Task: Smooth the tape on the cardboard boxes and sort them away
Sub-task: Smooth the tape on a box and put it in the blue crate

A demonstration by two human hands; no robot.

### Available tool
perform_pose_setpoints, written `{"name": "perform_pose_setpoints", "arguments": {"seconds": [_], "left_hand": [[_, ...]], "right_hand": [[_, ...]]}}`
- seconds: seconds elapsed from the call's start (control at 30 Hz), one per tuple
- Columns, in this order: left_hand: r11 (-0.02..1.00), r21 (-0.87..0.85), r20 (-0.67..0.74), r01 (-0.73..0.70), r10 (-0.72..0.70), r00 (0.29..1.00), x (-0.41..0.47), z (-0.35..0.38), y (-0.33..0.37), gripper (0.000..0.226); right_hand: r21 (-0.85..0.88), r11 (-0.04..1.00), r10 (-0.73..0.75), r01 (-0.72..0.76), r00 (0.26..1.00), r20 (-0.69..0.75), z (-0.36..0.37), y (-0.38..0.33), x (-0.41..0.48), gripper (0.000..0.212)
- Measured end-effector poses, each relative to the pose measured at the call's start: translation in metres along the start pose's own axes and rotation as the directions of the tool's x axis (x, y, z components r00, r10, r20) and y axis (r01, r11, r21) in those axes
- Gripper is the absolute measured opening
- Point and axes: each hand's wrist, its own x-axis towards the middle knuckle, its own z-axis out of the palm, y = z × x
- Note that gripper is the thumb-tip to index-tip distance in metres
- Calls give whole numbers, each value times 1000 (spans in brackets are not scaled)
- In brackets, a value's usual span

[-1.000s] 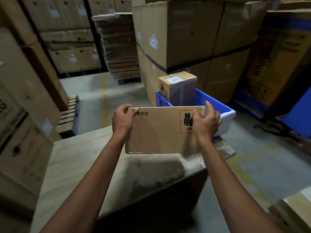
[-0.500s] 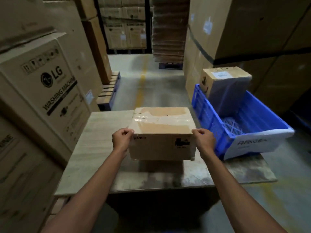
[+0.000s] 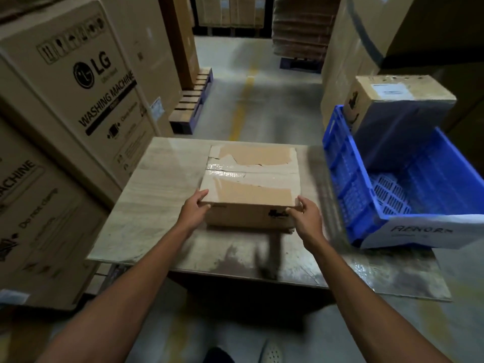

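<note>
Cardboard box [image 3: 251, 189] rests on the wooden table [image 3: 157, 205], seam up. Clear tape [image 3: 235, 174] runs across its top, wrinkled and glossy toward the left end. Your left hand [image 3: 195, 209] is clamped on the near left corner, thumb on the top face; your right hand [image 3: 305, 214] grips the near right corner the same way. You look to be at the setting-down step, with smoothing not yet begun. Next you would need to free one hand and press flat fingers along the tape while the other steadies the box. To the right, apart from the box, stands the blue crate [image 3: 348, 184] with another carton [image 3: 398, 100] in its far end, probably where this one goes.
</note>
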Motion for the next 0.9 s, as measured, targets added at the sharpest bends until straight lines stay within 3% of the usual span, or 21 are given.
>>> {"name": "perform_pose_setpoints", "arguments": {"seconds": [0.07, 0.17, 0.23, 0.33, 0.4, 0.47, 0.57, 0.67, 0.8, 0.9], "left_hand": [[997, 81, 20, -5, 3, 1000, 12, -7, -4, 61], [989, 143, 44, -22, 16, 999, 27, -16, -4, 66], [982, 182, 55, -50, 41, 998, 37, -20, -2, 66], [987, 150, 16, -59, 58, 998, 53, -28, 1, 63], [988, 143, -23, -56, 60, 998, 62, -34, 1, 59], [955, 258, -56, -143, 163, 985, 66, -38, 0, 54], [777, 489, 5, -396, 452, 892, 66, -36, 0, 50], [625, 556, 129, -548, 587, 799, 65, -25, 2, 54], [567, 647, 238, -509, 484, 842, 75, -17, -4, 79], [553, 686, 256, -473, 425, 868, 77, -17, -10, 82]], "right_hand": [[-49, 999, -17, 19, 999, 32, 7, -2, 8, 55], [-156, 986, -50, 57, 998, 48, 19, -17, 12, 25], [-202, 975, -81, 89, 996, 45, 27, -25, 18, 32], [-265, 956, -114, 126, 992, 60, 36, -38, 26, 25], [-346, 926, -132, 152, 988, 82, 40, -48, 27, 33], [-497, 843, -177, 204, 979, 101, 46, -54, 25, 55], [-701, 612, -318, 366, 926, 205, 71, -61, 25, 64], [-714, 502, -356, 488, 869, 343, 101, -71, 26, 68], [-725, 434, -331, 535, 843, 423, 130, -73, 33, 71], [-748, 410, -324, 523, 850, 417, 141, -61, 34, 77]]}}
